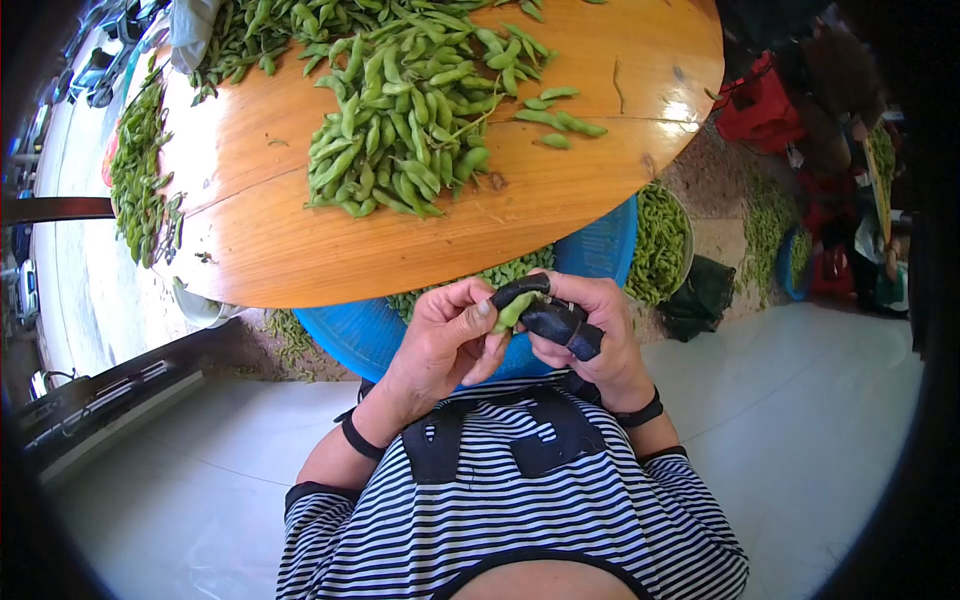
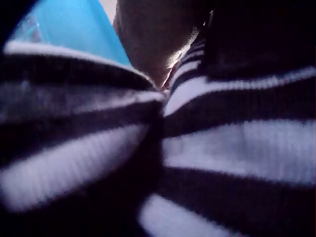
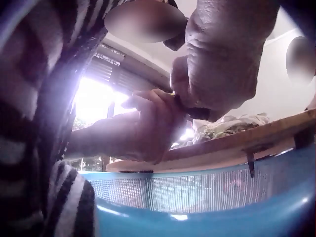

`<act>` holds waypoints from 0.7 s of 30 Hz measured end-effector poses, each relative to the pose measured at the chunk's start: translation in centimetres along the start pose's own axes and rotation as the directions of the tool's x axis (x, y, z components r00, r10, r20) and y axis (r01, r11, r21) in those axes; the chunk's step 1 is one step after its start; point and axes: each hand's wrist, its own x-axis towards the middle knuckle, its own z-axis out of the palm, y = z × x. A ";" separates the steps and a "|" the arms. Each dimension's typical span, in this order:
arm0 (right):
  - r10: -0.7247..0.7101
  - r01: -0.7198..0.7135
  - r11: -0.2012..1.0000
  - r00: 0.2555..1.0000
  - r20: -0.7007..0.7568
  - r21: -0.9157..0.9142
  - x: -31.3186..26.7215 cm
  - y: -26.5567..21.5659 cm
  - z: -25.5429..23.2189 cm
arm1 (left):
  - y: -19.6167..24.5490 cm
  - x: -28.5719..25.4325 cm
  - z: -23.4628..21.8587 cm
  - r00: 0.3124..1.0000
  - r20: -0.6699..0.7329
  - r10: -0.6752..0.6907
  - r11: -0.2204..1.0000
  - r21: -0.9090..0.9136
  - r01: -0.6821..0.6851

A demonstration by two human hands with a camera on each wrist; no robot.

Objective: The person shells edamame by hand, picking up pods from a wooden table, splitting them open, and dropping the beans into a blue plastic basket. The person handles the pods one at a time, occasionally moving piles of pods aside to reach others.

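Note:
A green soybean pod (image 1: pixel 514 312) is held between both hands, over a blue basket (image 1: pixel 340 340). My left hand (image 1: pixel 440 335) pinches one end of it between thumb and fingers. The right hand (image 1: pixel 600 320), with black covers (image 1: pixel 562 326) on its thumb and a finger, grips the other end. From the right wrist, the left hand (image 3: pixel 148 123) and right hand (image 3: pixel 222 59) meet above the basket rim (image 3: pixel 197 222); the pod is mostly hidden there. Striped shirt cloth (image 2: pixel 237 148) fills most of the left wrist view, hiding the left hand's fingers.
The wooden table (image 1: pixel 260 240) overhangs the basket, with a big heap of pods (image 1: pixel 400 120) on it. Shelled green beans (image 1: pixel 520 266) lie in the basket. At the right stands a bucket of pods (image 1: pixel 658 245) beside a dark green bag (image 1: pixel 700 298).

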 end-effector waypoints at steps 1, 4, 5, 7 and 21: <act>-0.006 0.004 0.998 0.999 0.032 0.063 0.0 0.1 0.0 | -0.3 0.2 -0.6 0.997 0.078 -0.008 1.000 -0.029 0.010; 0.011 -0.011 0.999 1.000 0.018 0.044 -0.2 -0.1 -0.2 | -0.2 0.1 -0.2 0.999 -0.045 0.024 0.989 0.148 -0.017; 0.033 -0.034 0.999 0.999 -0.028 -0.040 -0.2 -0.2 -0.2 | -0.2 0.0 0.1 0.999 -0.045 0.024 0.989 0.148 -0.017; -0.148 0.114 0.932 0.986 -0.075 -0.345 0.2 0.2 0.2 | -0.1 -0.1 1.0 0.904 -0.017 0.428 0.324 0.936 -0.135; -0.216 0.300 0.803 0.952 0.217 -0.515 -0.1 -0.5 -0.2 | 0.8 0.2 0.5 0.955 0.027 0.295 0.786 0.562 -0.259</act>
